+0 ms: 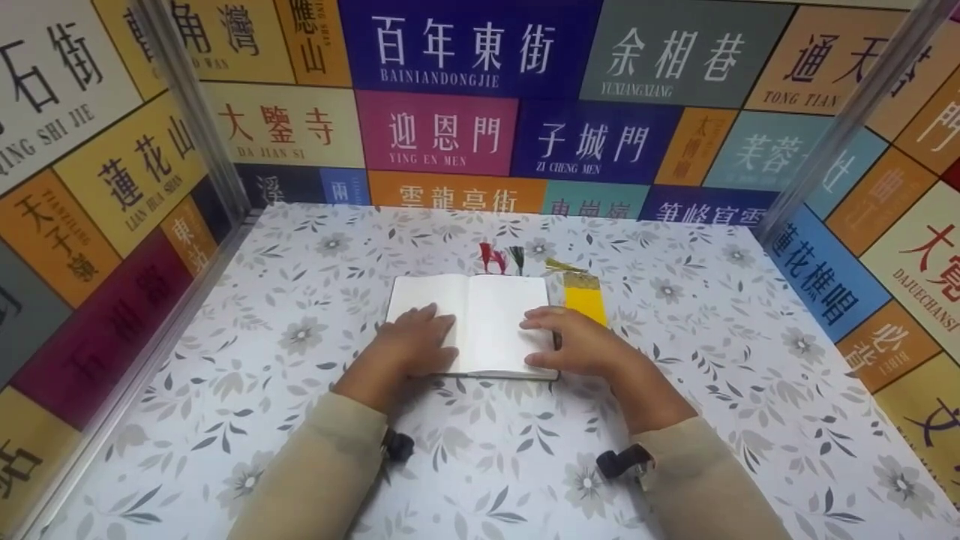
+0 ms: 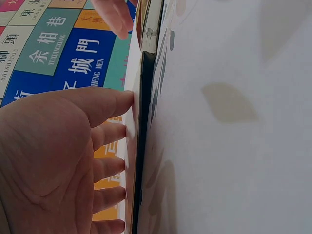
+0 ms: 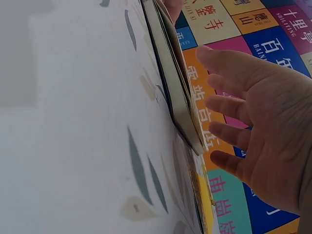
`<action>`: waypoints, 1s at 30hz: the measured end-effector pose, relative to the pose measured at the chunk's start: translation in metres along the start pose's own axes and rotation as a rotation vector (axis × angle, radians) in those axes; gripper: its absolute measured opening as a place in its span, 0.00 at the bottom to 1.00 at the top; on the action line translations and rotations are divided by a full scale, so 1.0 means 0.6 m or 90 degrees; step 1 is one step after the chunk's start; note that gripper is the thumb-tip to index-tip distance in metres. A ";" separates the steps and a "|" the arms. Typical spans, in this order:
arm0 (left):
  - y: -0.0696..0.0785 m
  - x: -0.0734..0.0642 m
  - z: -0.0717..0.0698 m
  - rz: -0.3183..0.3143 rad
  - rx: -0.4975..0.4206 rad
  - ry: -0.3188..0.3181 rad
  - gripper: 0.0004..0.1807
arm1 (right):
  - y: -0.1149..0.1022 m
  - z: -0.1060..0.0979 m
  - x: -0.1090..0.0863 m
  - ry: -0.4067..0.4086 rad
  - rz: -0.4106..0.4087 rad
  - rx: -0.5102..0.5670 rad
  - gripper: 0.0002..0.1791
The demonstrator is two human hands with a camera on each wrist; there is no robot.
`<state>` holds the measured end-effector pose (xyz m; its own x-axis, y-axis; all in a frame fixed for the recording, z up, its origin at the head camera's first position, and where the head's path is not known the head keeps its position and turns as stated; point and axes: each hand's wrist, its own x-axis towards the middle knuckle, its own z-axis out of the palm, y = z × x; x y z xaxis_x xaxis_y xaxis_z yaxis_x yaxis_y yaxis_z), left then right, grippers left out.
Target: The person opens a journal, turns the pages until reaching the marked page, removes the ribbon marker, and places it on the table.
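Observation:
An open notebook (image 1: 501,319) with blank white pages lies flat on the patterned tabletop. My left hand (image 1: 420,341) rests on its left page, fingers spread and fairly straight; in the left wrist view the fingertips of the left hand (image 2: 53,156) touch the page close to the notebook's dark cover edge (image 2: 142,122). Over the right page's outer edge is my right hand (image 1: 581,341), fingers loosely extended. In the right wrist view the right hand (image 3: 263,117) appears slightly apart from the notebook's thick page block (image 3: 173,83), with nothing in its grasp.
A yellow bookmark or slip (image 1: 583,300) with a patterned top and tassel lies right of the notebook. Red tassels (image 1: 493,259) and a dark green tassel (image 1: 517,259) lie beyond the top edge. Panels with street-name signs (image 1: 457,45) enclose the floral-covered table (image 1: 480,457).

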<state>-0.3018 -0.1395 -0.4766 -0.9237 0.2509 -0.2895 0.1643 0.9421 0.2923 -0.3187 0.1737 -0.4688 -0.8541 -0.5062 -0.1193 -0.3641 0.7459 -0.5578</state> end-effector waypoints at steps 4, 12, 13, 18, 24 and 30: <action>0.000 -0.001 -0.001 0.001 -0.003 -0.002 0.40 | 0.005 0.002 -0.001 -0.024 -0.016 -0.007 0.34; 0.000 -0.003 -0.002 0.004 -0.006 -0.007 0.40 | 0.013 0.001 -0.002 -0.047 -0.055 -0.039 0.32; 0.001 -0.003 -0.002 0.003 -0.008 -0.008 0.40 | 0.013 0.000 -0.002 -0.050 -0.055 -0.041 0.32; 0.002 -0.004 -0.002 0.000 -0.008 -0.006 0.40 | 0.014 -0.004 -0.004 -0.058 -0.039 -0.039 0.29; 0.004 -0.005 -0.003 0.000 -0.006 -0.006 0.40 | 0.013 -0.007 -0.010 -0.058 -0.028 -0.039 0.26; 0.001 -0.002 -0.002 -0.004 -0.003 -0.011 0.41 | 0.006 -0.009 -0.011 -0.068 -0.019 -0.065 0.27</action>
<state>-0.3009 -0.1393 -0.4750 -0.9187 0.2483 -0.3071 0.1562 0.9427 0.2950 -0.3163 0.1819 -0.4658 -0.8003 -0.5674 -0.1940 -0.4287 0.7676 -0.4764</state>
